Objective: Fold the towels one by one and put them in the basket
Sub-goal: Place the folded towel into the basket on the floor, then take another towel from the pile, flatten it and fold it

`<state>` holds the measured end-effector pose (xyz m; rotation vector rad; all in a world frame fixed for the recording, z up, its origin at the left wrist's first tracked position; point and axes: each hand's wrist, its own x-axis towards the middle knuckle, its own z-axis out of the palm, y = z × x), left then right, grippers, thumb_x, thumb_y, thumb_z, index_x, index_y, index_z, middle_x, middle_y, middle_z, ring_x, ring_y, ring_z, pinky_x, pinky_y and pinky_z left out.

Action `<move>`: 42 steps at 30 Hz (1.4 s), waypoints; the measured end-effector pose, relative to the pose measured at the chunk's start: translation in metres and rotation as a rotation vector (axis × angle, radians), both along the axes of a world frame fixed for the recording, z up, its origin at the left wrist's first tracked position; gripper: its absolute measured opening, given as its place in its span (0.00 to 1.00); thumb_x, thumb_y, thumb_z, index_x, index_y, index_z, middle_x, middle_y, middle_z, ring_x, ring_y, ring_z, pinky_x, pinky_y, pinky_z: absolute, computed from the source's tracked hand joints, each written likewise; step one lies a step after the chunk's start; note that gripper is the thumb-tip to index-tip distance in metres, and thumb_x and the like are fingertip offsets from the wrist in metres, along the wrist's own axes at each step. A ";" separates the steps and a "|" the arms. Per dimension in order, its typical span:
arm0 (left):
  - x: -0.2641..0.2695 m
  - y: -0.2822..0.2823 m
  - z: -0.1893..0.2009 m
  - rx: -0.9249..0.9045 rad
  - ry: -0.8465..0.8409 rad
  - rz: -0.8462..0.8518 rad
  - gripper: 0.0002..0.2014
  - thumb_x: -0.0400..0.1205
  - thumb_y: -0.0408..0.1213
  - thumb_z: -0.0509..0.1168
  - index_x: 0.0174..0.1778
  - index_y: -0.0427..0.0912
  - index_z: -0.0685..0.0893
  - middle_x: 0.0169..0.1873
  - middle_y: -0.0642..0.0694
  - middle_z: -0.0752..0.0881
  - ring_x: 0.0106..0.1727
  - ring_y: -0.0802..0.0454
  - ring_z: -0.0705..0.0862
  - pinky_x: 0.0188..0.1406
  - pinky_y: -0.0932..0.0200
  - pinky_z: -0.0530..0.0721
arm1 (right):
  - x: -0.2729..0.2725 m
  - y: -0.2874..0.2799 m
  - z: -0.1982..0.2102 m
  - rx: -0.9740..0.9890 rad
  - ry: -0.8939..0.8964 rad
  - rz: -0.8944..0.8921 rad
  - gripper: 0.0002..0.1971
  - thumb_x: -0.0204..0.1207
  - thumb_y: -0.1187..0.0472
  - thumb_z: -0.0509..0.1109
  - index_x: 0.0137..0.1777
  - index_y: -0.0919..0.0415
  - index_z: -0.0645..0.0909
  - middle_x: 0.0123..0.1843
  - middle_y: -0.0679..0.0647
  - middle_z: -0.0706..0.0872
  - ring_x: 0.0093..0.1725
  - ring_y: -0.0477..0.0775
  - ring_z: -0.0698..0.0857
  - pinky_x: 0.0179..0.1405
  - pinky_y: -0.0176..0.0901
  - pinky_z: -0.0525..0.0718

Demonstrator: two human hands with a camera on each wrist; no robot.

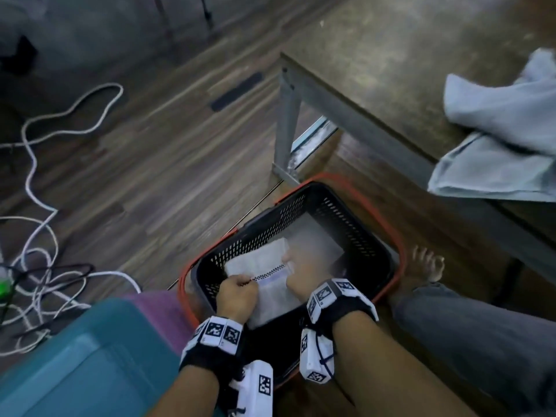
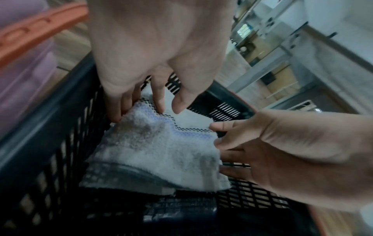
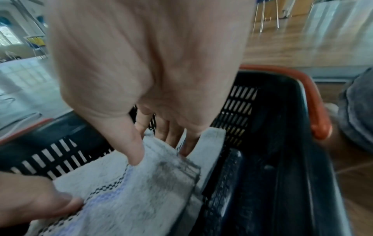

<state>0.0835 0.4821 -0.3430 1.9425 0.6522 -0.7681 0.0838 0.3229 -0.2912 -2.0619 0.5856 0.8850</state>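
A folded white towel (image 1: 270,293) with a black-checked, blue stripe sits low inside the black basket (image 1: 346,218), which has a red rim and stands on the floor. My left hand (image 1: 240,284) grips the towel's left edge with curled fingers. My right hand (image 1: 293,267) holds its right edge, thumb on top and fingers beneath. The left wrist view shows the towel (image 2: 161,151) between my left hand (image 2: 159,105) and right hand (image 2: 218,138), close to the basket's wall (image 2: 60,143). In the right wrist view my right hand (image 3: 161,143) pinches the towel (image 3: 131,199).
Pale unfolded towels (image 1: 505,139) lie in a heap on the brown table (image 1: 376,70) at the upper right. Its metal leg (image 1: 285,130) stands just beyond the basket. White cables (image 1: 45,236) trail over the floor on the left. A teal box (image 1: 75,371) sits near left, my bare foot (image 1: 427,266) on the right.
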 end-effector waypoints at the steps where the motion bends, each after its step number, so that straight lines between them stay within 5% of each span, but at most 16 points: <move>1: 0.000 0.000 -0.007 0.036 0.035 0.012 0.12 0.77 0.32 0.66 0.50 0.31 0.90 0.50 0.31 0.90 0.57 0.33 0.87 0.62 0.42 0.84 | -0.001 0.002 -0.008 0.030 0.008 -0.013 0.23 0.77 0.72 0.60 0.70 0.53 0.74 0.50 0.55 0.81 0.40 0.53 0.83 0.32 0.37 0.79; 4: 0.005 -0.005 -0.020 0.155 0.147 -0.042 0.15 0.79 0.35 0.68 0.57 0.27 0.87 0.56 0.30 0.88 0.62 0.34 0.84 0.65 0.48 0.80 | -0.002 -0.001 -0.026 0.053 0.048 -0.012 0.22 0.79 0.72 0.60 0.70 0.54 0.76 0.48 0.55 0.82 0.33 0.51 0.81 0.28 0.34 0.79; 7: 0.012 -0.008 -0.026 0.219 0.211 -0.086 0.21 0.81 0.38 0.68 0.63 0.24 0.82 0.63 0.29 0.84 0.66 0.34 0.82 0.65 0.51 0.77 | -0.004 -0.006 -0.038 0.034 0.113 0.010 0.18 0.81 0.70 0.62 0.69 0.56 0.76 0.65 0.59 0.81 0.50 0.58 0.86 0.45 0.42 0.84; 9: 0.014 -0.008 -0.029 0.239 0.235 -0.101 0.22 0.81 0.39 0.68 0.64 0.25 0.81 0.64 0.30 0.84 0.65 0.34 0.82 0.63 0.52 0.77 | -0.006 -0.006 -0.042 0.051 0.143 0.000 0.18 0.82 0.69 0.60 0.69 0.56 0.76 0.70 0.60 0.79 0.50 0.60 0.84 0.46 0.44 0.82; 17: 0.018 -0.012 -0.026 0.265 0.217 -0.127 0.26 0.81 0.43 0.67 0.68 0.26 0.79 0.68 0.28 0.80 0.68 0.32 0.79 0.65 0.50 0.77 | -0.003 -0.010 -0.044 0.060 0.145 -0.053 0.15 0.83 0.66 0.62 0.67 0.58 0.80 0.57 0.60 0.82 0.48 0.58 0.80 0.49 0.43 0.80; 22: 0.022 -0.019 -0.001 0.273 0.153 -0.134 0.29 0.82 0.43 0.64 0.74 0.27 0.74 0.74 0.26 0.71 0.68 0.30 0.77 0.68 0.50 0.76 | 0.004 -0.023 -0.012 0.050 0.063 -0.067 0.12 0.85 0.63 0.63 0.64 0.60 0.83 0.63 0.61 0.86 0.59 0.60 0.84 0.66 0.48 0.82; 24: 0.024 -0.024 0.009 0.146 0.079 -0.109 0.21 0.81 0.40 0.65 0.64 0.27 0.82 0.62 0.29 0.82 0.61 0.31 0.83 0.65 0.45 0.82 | 0.008 -0.032 0.007 0.023 0.065 -0.032 0.11 0.86 0.63 0.62 0.62 0.61 0.83 0.62 0.59 0.86 0.61 0.59 0.84 0.69 0.51 0.81; 27: 0.021 -0.039 0.035 -0.136 -0.117 -0.037 0.08 0.83 0.28 0.61 0.46 0.31 0.86 0.45 0.35 0.85 0.45 0.39 0.86 0.41 0.51 0.85 | 0.017 -0.047 0.047 -0.039 0.055 0.024 0.16 0.87 0.59 0.62 0.67 0.66 0.83 0.66 0.63 0.86 0.65 0.63 0.85 0.67 0.53 0.83; 32: 0.021 -0.071 0.096 -0.373 -0.422 -0.057 0.08 0.84 0.27 0.62 0.48 0.37 0.86 0.37 0.41 0.87 0.33 0.51 0.83 0.25 0.67 0.80 | 0.028 -0.066 0.144 0.007 -0.127 0.009 0.17 0.88 0.50 0.62 0.60 0.63 0.85 0.56 0.58 0.92 0.43 0.55 0.87 0.34 0.38 0.80; 35: 0.036 -0.103 0.146 -0.495 -0.570 -0.125 0.10 0.84 0.28 0.62 0.43 0.45 0.86 0.33 0.47 0.87 0.31 0.54 0.82 0.26 0.67 0.79 | 0.029 -0.091 0.214 -0.014 -0.308 -0.053 0.14 0.88 0.50 0.61 0.55 0.58 0.84 0.48 0.53 0.91 0.39 0.52 0.84 0.26 0.34 0.76; 38: 0.054 -0.149 0.203 -0.546 -0.732 -0.323 0.08 0.82 0.33 0.65 0.41 0.47 0.87 0.33 0.51 0.87 0.35 0.52 0.82 0.34 0.61 0.79 | 0.018 -0.137 0.283 -0.113 -0.483 -0.119 0.14 0.88 0.53 0.61 0.57 0.60 0.84 0.44 0.53 0.91 0.38 0.52 0.86 0.29 0.36 0.80; 42: 0.073 -0.226 0.262 -0.400 -0.859 -0.694 0.09 0.80 0.40 0.65 0.43 0.39 0.87 0.39 0.41 0.89 0.43 0.42 0.85 0.47 0.53 0.81 | -0.011 -0.214 0.339 -0.270 -0.571 -0.246 0.13 0.87 0.57 0.62 0.59 0.65 0.85 0.50 0.59 0.92 0.43 0.55 0.88 0.36 0.42 0.81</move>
